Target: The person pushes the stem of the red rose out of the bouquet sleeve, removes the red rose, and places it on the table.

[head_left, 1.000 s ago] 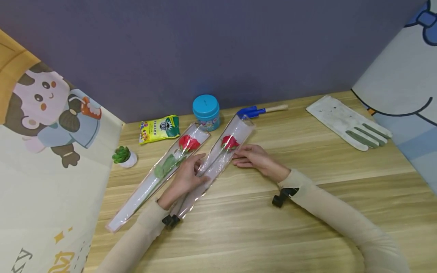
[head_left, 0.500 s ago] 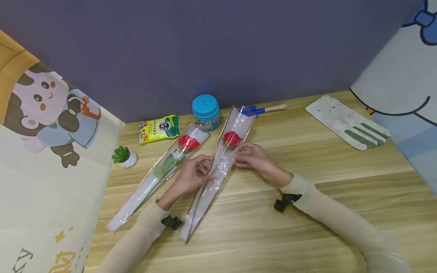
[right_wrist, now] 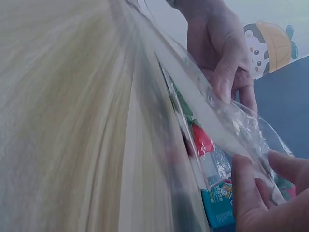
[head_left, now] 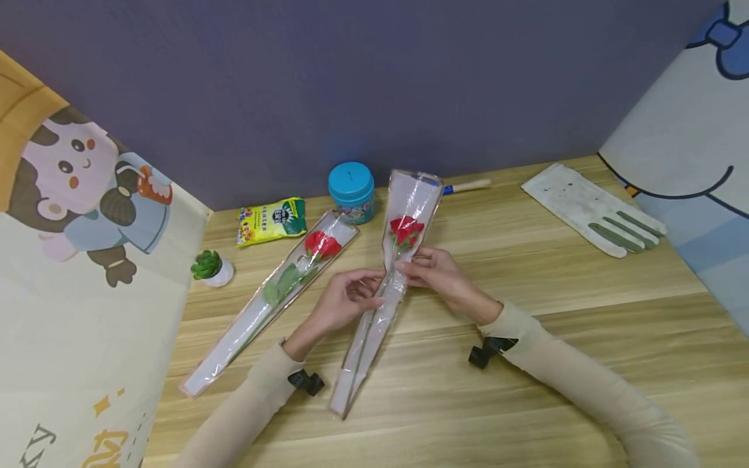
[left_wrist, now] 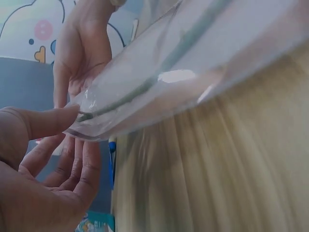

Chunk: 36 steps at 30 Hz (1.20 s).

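A red rose (head_left: 406, 229) in a long clear sleeve with a pale backing (head_left: 374, 325) is held between both hands, its bloom pointing away toward the back wall. On its left edge the left hand (head_left: 345, 299) pinches the wrapping between thumb and fingers, as the left wrist view (left_wrist: 53, 159) also shows. The right hand (head_left: 435, 276) pinches the right edge just below the bloom; in the right wrist view its thumb and fingers (right_wrist: 251, 188) close on the plastic. To the left, a second wrapped rose (head_left: 287, 286) lies slanted on the wooden table (head_left: 497, 416).
At the back stand a blue-lidded jar (head_left: 352, 194) and a yellow-green packet (head_left: 272, 221). A small potted succulent (head_left: 212, 268) sits at the left edge. The wooden handle (head_left: 471, 186) of a blue trowel shows behind the held rose. A grey-white glove (head_left: 591, 208) lies at the right.
The held rose has turned more upright, its lower tip swinging rightward and its top now covering the trowel's blade. Both hands have moved slightly; the left has shifted right.
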Tool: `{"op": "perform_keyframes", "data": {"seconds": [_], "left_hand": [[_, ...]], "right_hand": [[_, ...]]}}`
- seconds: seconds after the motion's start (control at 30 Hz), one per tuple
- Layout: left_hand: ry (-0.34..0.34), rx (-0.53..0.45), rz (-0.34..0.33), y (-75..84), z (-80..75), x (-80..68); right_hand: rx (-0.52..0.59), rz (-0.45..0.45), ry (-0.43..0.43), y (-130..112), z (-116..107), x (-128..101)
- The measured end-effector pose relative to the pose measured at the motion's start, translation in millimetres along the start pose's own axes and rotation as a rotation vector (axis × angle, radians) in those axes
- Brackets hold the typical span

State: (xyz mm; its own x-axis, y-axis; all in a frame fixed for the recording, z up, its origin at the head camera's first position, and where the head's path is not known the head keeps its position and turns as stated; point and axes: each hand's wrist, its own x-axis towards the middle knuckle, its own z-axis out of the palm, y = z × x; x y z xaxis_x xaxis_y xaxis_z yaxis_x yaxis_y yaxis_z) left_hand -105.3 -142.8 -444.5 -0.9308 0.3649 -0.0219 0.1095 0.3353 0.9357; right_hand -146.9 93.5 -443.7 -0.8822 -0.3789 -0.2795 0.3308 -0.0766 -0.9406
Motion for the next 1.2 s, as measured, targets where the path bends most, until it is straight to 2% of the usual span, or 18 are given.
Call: {"op": "perform_keyframes", "data": {"seconds": [0.13, 0.4, 0.8, 1.0, 1.1, 1.2], "left_hand": [[-0.019, -0.019, -0.020, 4.7, 5.1, 1.9], [-0.004, -0.057, -0.039, 8.3, 10.4, 3.3], [0.098, -0.145, -0.055, 10.5, 9.4, 1.4], [0.124, -0.138, -0.061, 9.7, 6.6, 0.3], [0.120, -0.135, -0.048, 8.7, 6.5, 0.7], [0.082, -0.141, -0.066, 7.5, 8.0, -0.3]], "right_hand": [[-0.005, -0.001, 0.028, -1, 2, 0], [-0.014, -0.015, 0.053, -4, 2, -1], [0.021, -0.062, 0.092, -13, -5, 1], [0.012, -0.078, 0.103, -17, -11, 1], [0.021, -0.083, 0.109, -20, -14, 0], [0.034, -0.105, 0.132, -26, -17, -1]]}}
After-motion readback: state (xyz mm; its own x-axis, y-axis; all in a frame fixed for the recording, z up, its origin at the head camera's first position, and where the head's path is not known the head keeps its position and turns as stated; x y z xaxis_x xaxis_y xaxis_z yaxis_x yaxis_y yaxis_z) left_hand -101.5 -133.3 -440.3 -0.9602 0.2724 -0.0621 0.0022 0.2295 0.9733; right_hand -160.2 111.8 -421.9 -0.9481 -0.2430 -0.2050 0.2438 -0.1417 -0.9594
